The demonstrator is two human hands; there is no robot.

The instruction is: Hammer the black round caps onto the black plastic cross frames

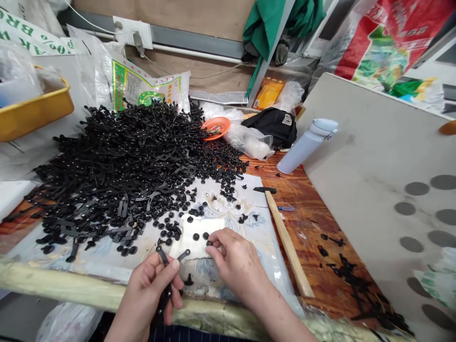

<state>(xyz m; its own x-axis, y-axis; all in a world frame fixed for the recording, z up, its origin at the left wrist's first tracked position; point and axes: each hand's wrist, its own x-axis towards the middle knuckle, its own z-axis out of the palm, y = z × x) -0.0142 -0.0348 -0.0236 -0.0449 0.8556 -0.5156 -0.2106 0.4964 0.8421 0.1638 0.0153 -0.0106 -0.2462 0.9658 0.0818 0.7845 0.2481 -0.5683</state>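
My left hand (151,289) is closed around thin black plastic strips (171,259) that fork upward from its fingers, near the table's front edge. My right hand (237,263) is beside it, fingertips pinched on a small black round stud (209,243) resting on a shiny metal plate (194,242). Two more loose studs (200,235) lie on the plate just above the fingers. A big heap of black strips and studs (128,161) covers the table beyond both hands.
A wooden-handled hammer (285,237) lies to the right of my hands. Further back stand a white bottle (306,145), a black pouch (272,126), an orange dish (215,127) and plastic bags. A yellow bin (33,111) sits far left, a grey board (384,190) at right.
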